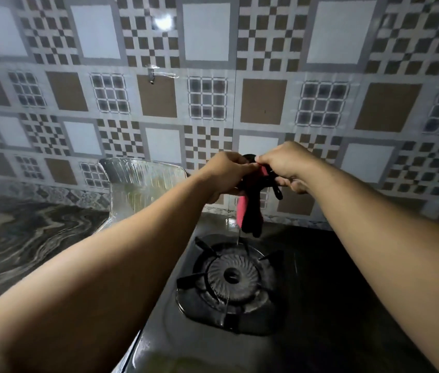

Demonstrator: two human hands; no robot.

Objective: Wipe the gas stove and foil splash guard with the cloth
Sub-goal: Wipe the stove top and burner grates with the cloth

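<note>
Holding the cloth (250,211) up in front of me with both hands, I have it bunched between them above the back of the gas stove (320,278). My left hand (226,173) is curled round the top of the cloth, and my right hand (285,165) pinches it from the other side, thumb and fingers closed on the fabric. It is black with a pink face showing, and its loose end hangs down free, just above the rear edge of the stove without touching it. A thin thread or drip trails from its lower tip toward the burner (230,275).

No brand, label or writing can be read anywhere; the stove top is plain dark glass and the wall tiles (207,33) carry only brown, grey and white checker patterns.

The burner sits below my hands, its black pan support around it, with open dark glass to its right. The stove's left edge runs along beside the marbled countertop (24,238). The foil splash guard (143,184) stands upright at the stove's back left corner, against the wall, near my left forearm and apart from the cloth. A small clear hook (156,75) is stuck on the tiles higher up
</note>
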